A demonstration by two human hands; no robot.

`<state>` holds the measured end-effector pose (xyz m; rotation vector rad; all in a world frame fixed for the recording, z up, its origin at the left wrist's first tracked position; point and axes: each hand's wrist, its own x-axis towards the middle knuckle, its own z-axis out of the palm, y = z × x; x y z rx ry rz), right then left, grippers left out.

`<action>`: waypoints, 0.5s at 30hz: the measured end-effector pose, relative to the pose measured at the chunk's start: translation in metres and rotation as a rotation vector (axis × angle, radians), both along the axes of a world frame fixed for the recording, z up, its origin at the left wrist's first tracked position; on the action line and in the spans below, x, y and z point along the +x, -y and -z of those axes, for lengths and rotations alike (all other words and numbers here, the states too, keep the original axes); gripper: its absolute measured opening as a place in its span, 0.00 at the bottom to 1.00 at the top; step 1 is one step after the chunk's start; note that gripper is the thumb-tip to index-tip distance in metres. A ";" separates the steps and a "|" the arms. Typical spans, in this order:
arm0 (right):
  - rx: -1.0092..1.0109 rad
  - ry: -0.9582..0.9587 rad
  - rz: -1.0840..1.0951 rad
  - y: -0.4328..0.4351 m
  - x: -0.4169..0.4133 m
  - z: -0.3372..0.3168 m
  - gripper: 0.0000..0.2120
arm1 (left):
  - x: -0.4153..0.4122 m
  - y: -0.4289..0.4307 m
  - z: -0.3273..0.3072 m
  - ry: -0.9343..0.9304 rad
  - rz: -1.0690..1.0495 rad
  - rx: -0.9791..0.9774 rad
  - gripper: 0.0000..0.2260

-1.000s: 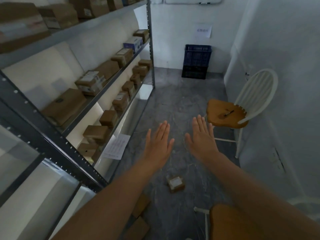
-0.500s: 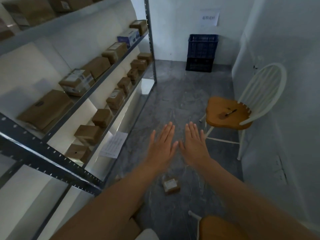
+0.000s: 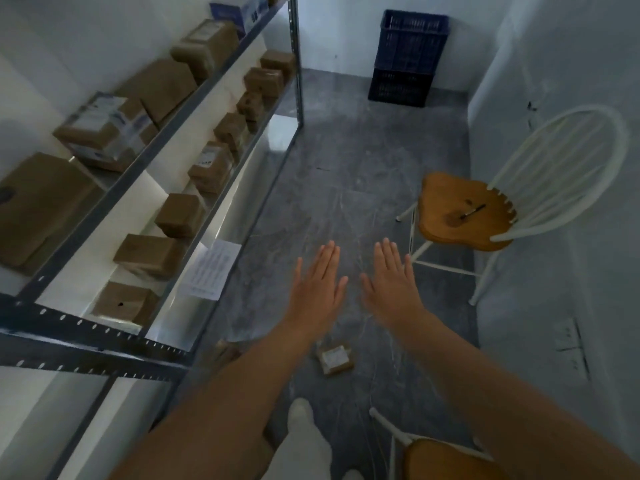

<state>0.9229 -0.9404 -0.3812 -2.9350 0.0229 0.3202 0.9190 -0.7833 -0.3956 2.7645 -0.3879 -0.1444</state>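
Observation:
My left hand and my right hand are held out side by side above the grey floor, palms down, fingers straight, holding nothing. Below and between my forearms a small cardboard parcel with a white label lies on the floor. A second brown box shows partly beside my left forearm, near the foot of the shelving.
A metal shelf rack with several cardboard boxes runs along the left. A white chair with a wooden seat and a pen on it stands at the right wall. Stacked blue crates sit at the far end. Another chair seat is at bottom right.
The view has tilted further down and my hands have drifted slightly apart. Both hands stay flat and hold nothing.

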 end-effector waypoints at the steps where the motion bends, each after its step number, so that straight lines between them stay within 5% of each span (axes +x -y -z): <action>1: -0.021 -0.009 0.009 -0.003 0.012 0.006 0.31 | 0.008 -0.004 0.009 -0.013 0.000 -0.024 0.26; 15: 0.059 -0.374 0.016 -0.056 0.085 0.215 0.31 | 0.059 -0.046 0.210 -0.382 -0.338 -0.072 0.24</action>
